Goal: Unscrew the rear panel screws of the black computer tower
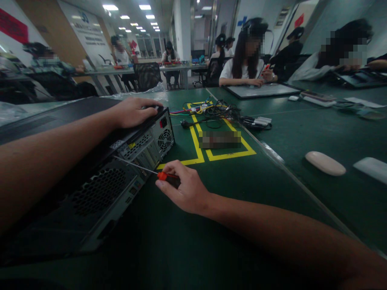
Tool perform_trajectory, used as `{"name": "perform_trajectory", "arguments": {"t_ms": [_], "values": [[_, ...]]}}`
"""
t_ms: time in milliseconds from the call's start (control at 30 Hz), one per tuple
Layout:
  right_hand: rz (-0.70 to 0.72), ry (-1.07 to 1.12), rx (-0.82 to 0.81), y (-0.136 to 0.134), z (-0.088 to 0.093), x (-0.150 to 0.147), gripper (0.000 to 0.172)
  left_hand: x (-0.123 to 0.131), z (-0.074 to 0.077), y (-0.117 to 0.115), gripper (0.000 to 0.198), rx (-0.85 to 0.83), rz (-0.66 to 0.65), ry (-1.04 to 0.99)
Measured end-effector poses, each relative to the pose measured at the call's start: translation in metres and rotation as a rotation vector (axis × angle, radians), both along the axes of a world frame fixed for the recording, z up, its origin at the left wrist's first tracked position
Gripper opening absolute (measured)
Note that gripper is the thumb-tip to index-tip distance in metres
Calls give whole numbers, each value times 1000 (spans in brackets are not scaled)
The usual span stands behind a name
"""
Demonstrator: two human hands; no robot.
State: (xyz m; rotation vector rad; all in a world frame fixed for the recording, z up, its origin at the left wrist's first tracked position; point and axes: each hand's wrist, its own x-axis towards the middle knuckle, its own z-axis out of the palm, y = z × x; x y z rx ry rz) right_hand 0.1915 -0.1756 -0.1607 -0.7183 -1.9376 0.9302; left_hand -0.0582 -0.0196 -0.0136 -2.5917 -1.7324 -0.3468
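A black desktop computer case (93,189) lies on the left of the green table, its metal back panel towards me. My left hand (136,112) rests on the case's top near the far rear corner, fingers stretched out and holding nothing. My right hand (189,187) is closed round the orange and black handle of a screwdriver (139,166). Its thin shaft points left, and the tip is at the back panel near the upper edge. Whether the tip sits in a screw is too small to tell. A power supply fan grille (165,140) shows at the panel's far end.
Bundled black cables (223,110) lie beyond the case by yellow tape marks (229,156). A blurred-out object lies inside one mark. On the right are a pale mouse (325,163) and a white object (371,169). Other people sit across the table and farther back.
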Motion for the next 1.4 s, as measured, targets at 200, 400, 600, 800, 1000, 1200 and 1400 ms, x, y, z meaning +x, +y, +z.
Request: {"name": "perform_trajectory", "arguments": {"t_ms": [200, 400, 600, 800, 1000, 1200, 1400], "values": [[15, 20, -13, 0, 1, 1, 27, 3, 4, -5, 85, -23, 8, -1], [1, -2, -12, -1, 2, 1, 26, 0, 2, 0, 82, -39, 42, -38], [2, 8, -16, 0, -2, 0, 27, 0, 3, 0, 84, -50, 18, -53], [9, 23, -25, -1, -4, 0, 32, 4, 5, -2, 88, -30, 37, -36], [5, 26, -1, -1, -2, 0, 26, 2, 4, -1, 83, -29, 25, -70], [8, 6, 77, 2, 0, 0, 25, 4, 6, -4, 82, -31, 26, -44], [-11, -14, 31, 0, -4, 1, 36, 3, 4, -2, 82, -14, 30, -59]]}}
